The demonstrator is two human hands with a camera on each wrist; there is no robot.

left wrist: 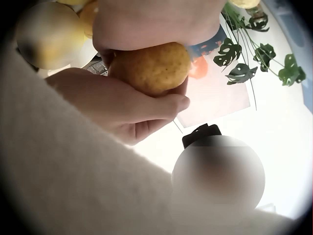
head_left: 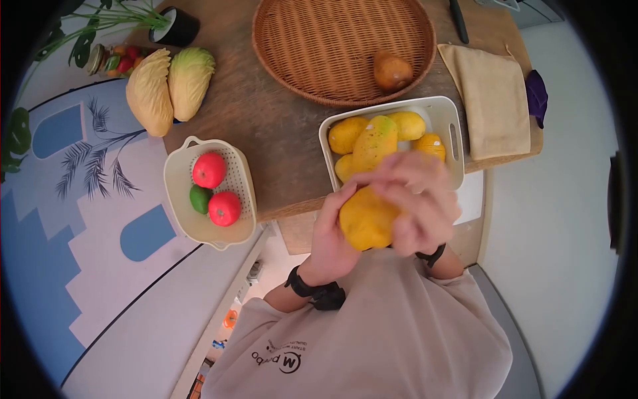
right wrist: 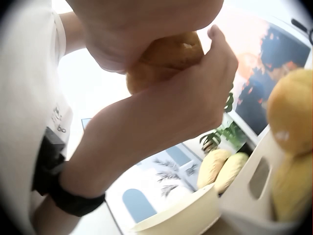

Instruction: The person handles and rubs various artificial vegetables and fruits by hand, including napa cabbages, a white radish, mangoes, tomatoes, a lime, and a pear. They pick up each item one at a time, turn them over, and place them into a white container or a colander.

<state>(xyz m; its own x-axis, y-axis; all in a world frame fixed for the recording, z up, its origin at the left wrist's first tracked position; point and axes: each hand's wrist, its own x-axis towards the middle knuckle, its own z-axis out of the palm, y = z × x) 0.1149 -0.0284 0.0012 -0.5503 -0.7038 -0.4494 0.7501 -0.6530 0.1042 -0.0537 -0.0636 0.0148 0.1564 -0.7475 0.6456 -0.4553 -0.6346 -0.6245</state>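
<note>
In the head view my left hand grips a plump yellow mango-like fruit from its left side. My right hand, blurred, lies over the fruit's upper right side, and I cannot tell how its fingers close on it. Fine dark specks mark the fruit's skin in the left wrist view. A small pale spot shows on the fruit in the right wrist view. Just beyond both hands, a white tray holds several yellow fruits, with a long green-tinged one on top.
A wicker basket holds one brown fruit. A cream colander with two red fruits and a green one stands left. Two leafy vegetables lie behind it. A folded beige cloth and a black-handled tool lie right.
</note>
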